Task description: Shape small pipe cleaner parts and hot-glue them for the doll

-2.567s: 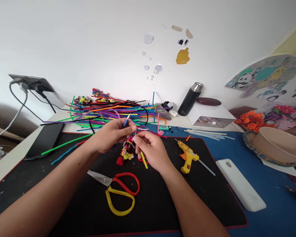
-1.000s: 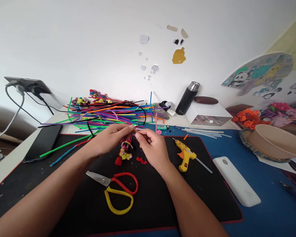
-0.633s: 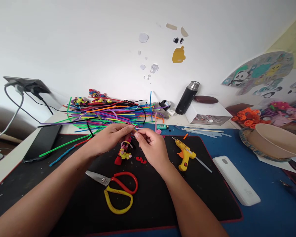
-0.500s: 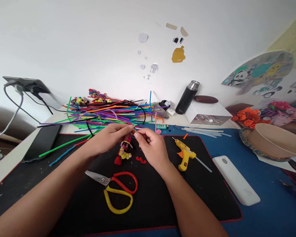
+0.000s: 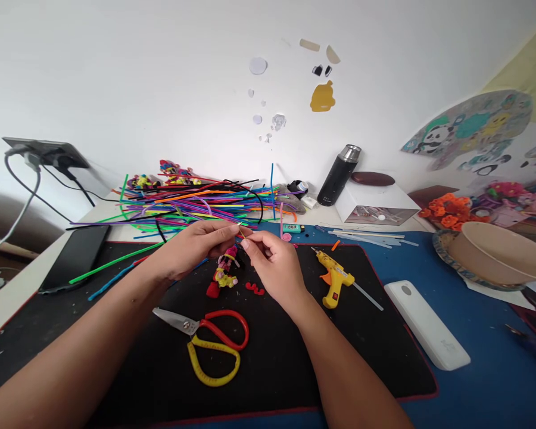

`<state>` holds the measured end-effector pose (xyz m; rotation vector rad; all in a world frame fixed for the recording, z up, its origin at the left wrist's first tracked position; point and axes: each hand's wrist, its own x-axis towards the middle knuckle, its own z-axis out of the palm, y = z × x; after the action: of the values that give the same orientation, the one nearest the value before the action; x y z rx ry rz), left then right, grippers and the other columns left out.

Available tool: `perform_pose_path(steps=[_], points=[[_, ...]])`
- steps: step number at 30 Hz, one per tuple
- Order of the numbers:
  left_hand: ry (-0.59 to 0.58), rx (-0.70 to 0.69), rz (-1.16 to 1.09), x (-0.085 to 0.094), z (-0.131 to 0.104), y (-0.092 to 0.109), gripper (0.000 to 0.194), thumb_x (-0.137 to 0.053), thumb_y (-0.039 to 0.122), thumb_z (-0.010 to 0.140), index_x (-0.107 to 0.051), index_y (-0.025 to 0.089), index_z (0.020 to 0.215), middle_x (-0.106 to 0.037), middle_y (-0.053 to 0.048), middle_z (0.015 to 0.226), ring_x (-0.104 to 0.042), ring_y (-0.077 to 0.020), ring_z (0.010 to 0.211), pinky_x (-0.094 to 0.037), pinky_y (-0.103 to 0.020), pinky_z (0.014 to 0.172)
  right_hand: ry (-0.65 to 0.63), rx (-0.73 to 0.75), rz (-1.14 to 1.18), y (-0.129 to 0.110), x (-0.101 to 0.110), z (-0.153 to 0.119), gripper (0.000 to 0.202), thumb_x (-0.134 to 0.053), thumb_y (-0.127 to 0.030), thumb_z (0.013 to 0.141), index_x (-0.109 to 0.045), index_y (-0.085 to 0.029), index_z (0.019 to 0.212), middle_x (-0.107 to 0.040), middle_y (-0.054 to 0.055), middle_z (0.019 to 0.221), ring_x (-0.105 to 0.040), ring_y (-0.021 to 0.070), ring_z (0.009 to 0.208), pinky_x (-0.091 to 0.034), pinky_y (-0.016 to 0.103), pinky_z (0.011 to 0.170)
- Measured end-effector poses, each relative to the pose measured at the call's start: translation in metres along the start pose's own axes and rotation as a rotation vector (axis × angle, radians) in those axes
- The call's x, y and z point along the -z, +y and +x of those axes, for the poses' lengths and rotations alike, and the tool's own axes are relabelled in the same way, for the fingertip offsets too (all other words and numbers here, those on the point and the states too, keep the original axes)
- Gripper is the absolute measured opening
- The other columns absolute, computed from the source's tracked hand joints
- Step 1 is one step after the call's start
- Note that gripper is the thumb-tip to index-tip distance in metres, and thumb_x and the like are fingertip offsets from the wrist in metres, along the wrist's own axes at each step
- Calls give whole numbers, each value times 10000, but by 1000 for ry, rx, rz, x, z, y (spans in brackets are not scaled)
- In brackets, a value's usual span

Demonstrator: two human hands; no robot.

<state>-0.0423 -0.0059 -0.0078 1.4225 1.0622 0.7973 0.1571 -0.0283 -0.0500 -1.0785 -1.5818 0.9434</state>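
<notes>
My left hand (image 5: 208, 241) and my right hand (image 5: 272, 259) meet above the mat's far half, thumbs and forefingers pinched together. Between the fingertips shows a thin, pale piece, too small to name. Just below them lies a small figure of pink, yellow and red fuzzy stems (image 5: 224, 274). A curled red fuzzy piece (image 5: 255, 289) is beside it, close to my right wrist. Nearer to me rest scissors (image 5: 214, 342) with one red and one yellow handle. A short blue stem end (image 5: 201, 263) pokes out beneath my left hand.
Behind the hands spreads a pile of coloured pipe cleaners (image 5: 196, 202). A yellow glue gun (image 5: 335, 277) lies right, near a white oblong device (image 5: 426, 325). Farther back stand a black flask (image 5: 339, 176) and a white box (image 5: 379, 205). A phone (image 5: 75, 259) sits left.
My fingertips have shifted slightly, and the thin piece between them shows a little more. The blue stem end now shows under my left hand. The things on the mat stay put.
</notes>
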Motion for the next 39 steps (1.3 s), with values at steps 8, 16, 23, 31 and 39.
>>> perform_pose_path(steps=[8,16,23,31,39], points=[[32,9,54,-1,1,0,520,-674,679,947,-685,182,792,-474,12,688,-392,-149,625,-343,-273,561,0,5,16,-3,0,0,237,-646,-430,999,-746,-230,918,-672,-2,713,-578,160,621,-446,277,590],[-13,-31,-19,1,0,-8,404,-682,608,1016,-648,214,932,-531,26,766,-447,-135,665,-397,-241,603,6,-16,11,-2,1,1,251,-649,-454,998,-742,-230,935,-660,-6,707,-589,166,626,-452,281,594],[3,-1,-17,-1,-2,-3,467,-669,651,1011,-615,210,866,-524,23,749,-440,-140,663,-387,-253,595,2,-28,10,-1,1,0,252,-648,-456,1001,-741,-231,935,-693,6,748,-614,175,653,-480,283,612],[6,4,-17,-3,-1,1,524,-726,689,955,-604,199,818,-504,33,724,-413,-125,637,-367,-249,581,-19,-4,-6,-2,1,0,252,-636,-435,1022,-733,-227,918,-659,-9,719,-575,155,628,-457,273,607],[1,-8,15,0,-1,-4,482,-693,652,991,-610,207,824,-500,21,748,-423,-140,651,-368,-257,581,-18,0,-21,-5,2,0,240,-636,-411,1025,-726,-233,892,-671,-6,723,-578,160,639,-434,279,609]])
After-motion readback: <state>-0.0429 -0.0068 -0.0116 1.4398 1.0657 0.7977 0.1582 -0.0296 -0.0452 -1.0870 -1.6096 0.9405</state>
